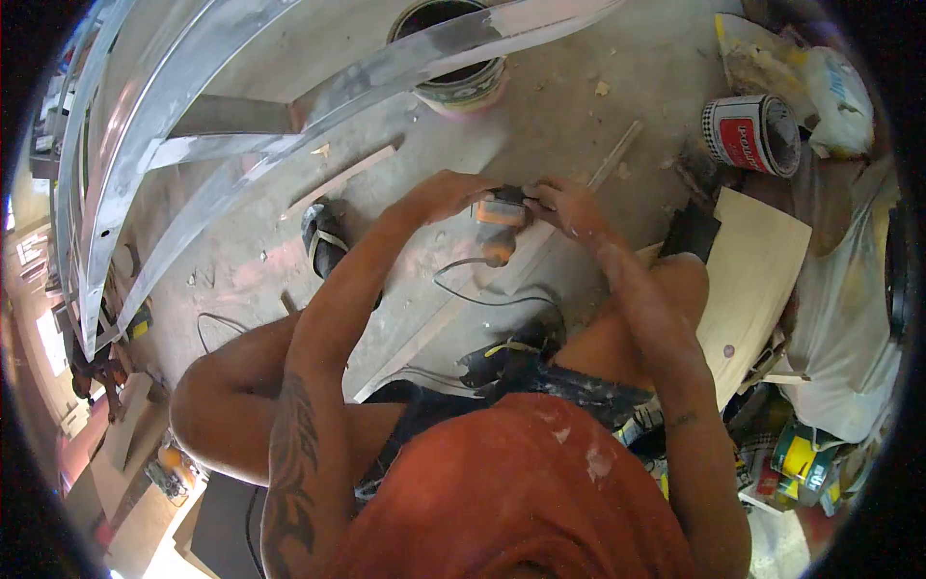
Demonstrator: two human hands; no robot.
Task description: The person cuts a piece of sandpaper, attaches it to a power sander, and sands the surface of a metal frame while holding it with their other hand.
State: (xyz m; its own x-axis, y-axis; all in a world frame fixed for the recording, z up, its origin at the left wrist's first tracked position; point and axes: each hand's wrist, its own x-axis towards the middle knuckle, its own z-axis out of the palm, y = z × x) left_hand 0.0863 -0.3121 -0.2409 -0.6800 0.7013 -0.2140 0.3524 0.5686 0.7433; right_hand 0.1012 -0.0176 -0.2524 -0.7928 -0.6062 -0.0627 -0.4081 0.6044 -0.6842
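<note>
Frame centre: orange sander (pixel 500 214) w/ cord, clamped by left hand (pixel 446 195) + right hand (pixel 569 205), on wood strip (pixel 502 275). Prob. stiff, compact, vibrates; hold top housing, not cord.

Both hands on an orange sander

Crouched over the dusty floor, the person grips an orange sander (pixel 500 214) with left hand (pixel 446 196) and right hand (pixel 571 206). Its cable (pixel 463 280) loops below. An open paint tin (pixel 453 58) stands beyond, a red-labelled can (pixel 750 133) lies right.

Dusty concrete floor (pixel 579 106) carries an open paint tub (pixel 461 68) at top centre, a tipped can (pixel 752 133) upper right, and a pale board (pixel 757 280) right.
</note>
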